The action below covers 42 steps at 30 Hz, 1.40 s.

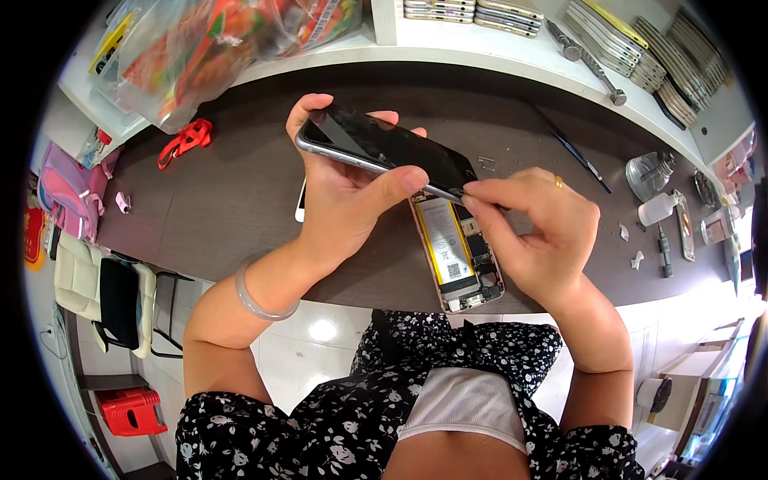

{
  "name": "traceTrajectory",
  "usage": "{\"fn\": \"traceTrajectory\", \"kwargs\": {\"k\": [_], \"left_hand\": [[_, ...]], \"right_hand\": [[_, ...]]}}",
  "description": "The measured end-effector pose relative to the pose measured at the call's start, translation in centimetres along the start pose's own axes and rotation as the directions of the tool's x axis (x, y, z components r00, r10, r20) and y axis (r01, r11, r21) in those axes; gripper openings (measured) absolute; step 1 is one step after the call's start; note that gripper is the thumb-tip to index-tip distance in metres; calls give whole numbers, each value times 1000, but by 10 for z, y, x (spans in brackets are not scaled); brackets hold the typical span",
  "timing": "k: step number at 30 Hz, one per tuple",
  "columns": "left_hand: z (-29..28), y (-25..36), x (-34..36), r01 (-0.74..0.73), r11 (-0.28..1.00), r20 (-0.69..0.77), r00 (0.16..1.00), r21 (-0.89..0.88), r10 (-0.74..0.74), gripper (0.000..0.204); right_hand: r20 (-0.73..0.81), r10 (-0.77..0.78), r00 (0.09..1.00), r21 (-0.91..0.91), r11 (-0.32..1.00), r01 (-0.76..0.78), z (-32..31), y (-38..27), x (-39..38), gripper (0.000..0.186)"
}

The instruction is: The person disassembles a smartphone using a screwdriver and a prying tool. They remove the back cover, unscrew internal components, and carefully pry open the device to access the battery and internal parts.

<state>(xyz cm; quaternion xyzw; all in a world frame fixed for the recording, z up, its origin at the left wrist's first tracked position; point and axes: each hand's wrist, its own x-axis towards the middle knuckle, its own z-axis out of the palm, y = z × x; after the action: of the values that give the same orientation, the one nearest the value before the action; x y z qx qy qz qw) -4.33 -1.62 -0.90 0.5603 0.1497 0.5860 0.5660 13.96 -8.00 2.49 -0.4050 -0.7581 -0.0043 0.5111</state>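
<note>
Dark phone (384,148) gripped edge-up in left hand (344,200), above desk (240,192). Right hand (536,232) fingertips pinched together at phone's lower corner; what they pinch unclear. Opened phone body (460,256) beneath right hand. Steady grip, pull gently.

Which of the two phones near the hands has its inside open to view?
The phone on the desk, under the right hand, shows its battery; the phone in the left hand is closed.
</note>
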Motion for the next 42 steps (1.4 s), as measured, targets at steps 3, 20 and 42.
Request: {"fn": "traceTrajectory", "kwargs": {"k": [3, 20, 42], "left_hand": [[4, 4, 0, 51, 996, -46, 997, -78, -55, 83], [8, 4, 2, 253, 962, -141, 953, -104, -266, 76], [7, 9, 3, 294, 952, 35, 956, -84, -292, 56]], "right_hand": [[-78, -281, 957, -155, 951, 267, 7, 5, -4, 18], [-19, -520, 854, -318, 813, 488, 20, 15, -13, 23], [129, 338, 932, 305, 881, -361, 0, 9, 0, 14]]}}
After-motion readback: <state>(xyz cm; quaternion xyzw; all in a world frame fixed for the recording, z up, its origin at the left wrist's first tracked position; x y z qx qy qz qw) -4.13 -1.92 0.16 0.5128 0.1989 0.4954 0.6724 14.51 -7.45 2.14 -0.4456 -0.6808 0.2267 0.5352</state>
